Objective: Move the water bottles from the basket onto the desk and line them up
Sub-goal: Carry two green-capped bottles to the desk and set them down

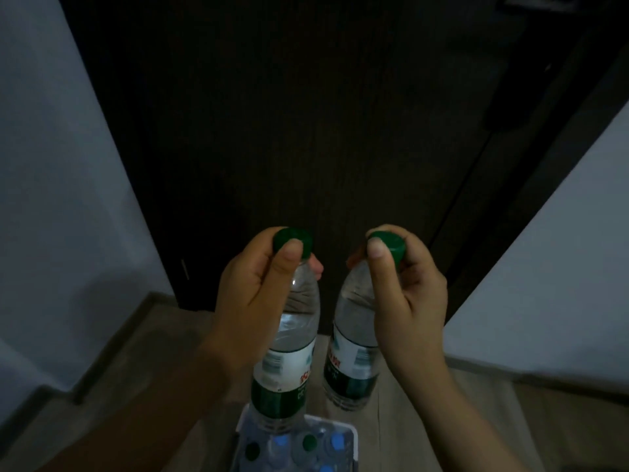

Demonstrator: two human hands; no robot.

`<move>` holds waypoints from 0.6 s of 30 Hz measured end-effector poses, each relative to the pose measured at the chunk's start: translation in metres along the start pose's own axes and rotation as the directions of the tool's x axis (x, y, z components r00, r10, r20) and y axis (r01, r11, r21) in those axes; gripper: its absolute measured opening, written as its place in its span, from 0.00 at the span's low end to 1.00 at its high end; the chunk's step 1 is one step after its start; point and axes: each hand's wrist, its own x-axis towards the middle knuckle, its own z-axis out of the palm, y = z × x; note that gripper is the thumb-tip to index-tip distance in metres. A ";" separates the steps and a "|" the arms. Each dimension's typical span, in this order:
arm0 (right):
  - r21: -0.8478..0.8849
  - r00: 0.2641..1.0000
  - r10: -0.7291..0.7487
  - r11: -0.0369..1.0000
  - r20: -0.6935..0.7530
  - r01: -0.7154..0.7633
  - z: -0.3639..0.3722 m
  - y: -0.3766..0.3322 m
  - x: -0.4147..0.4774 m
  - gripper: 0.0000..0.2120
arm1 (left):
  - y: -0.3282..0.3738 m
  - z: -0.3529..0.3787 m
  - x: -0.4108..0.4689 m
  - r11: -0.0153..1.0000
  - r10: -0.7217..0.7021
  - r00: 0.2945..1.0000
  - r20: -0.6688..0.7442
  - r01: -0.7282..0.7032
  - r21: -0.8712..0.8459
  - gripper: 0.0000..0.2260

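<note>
Against a tall, dark wood-grain door (306, 131) in a dimly lit room, two clear plastic water bottles with green screw caps and green-and-white labels hang side by side, near each other but apart. The left hand (258, 287) pinches the left bottle (289, 349) by its cap, thumb pressed over the front of the cap and fingers curled behind the neck. The right hand (405, 284) grasps the right bottle (354, 356) the same way, thumb on the cap's front edge. Both bottles hang roughly upright, each tilted slightly inward at the top.

Pale grey walls (51, 165) flank the door on either side, and a darker skirting board (112, 342) runs along the foot of the left wall. The floor is light wood-look planking (401, 437).

Directly below the left bottle, at the bottom edge of the view, sits a white plastic basket (354, 437) packed with more bottles standing upright, showing green caps and blue caps from above. The base of the left bottle overlaps the basket's far rim in this view; whether it touches cannot be told. No desk surface can be made out.
</note>
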 end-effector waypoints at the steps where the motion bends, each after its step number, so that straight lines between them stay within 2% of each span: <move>1: -0.003 1.000 -0.015 1.000 0.006 0.015 -0.001 -0.023 0.016 0.05 | 0.026 -0.003 0.010 1.000 0.010 1.000 -0.009 -0.010 0.005 0.15; 6: 0.012 0.998 -0.063 0.998 -0.002 0.064 -0.006 -0.150 0.099 0.05 | 0.164 -0.026 0.057 0.998 0.059 0.998 -0.038 -0.059 -0.017 0.16; 10: 0.056 0.997 -0.076 0.996 0.006 0.076 -0.002 -0.262 0.166 0.07 | 0.278 -0.053 0.090 0.987 0.157 0.985 -0.067 -0.154 0.049 0.14; 18: 0.068 0.993 -0.115 0.991 0.005 0.114 0.020 -0.449 0.250 0.10 | 0.470 -0.124 0.127 0.985 0.174 0.979 -0.109 -0.175 -0.002 0.13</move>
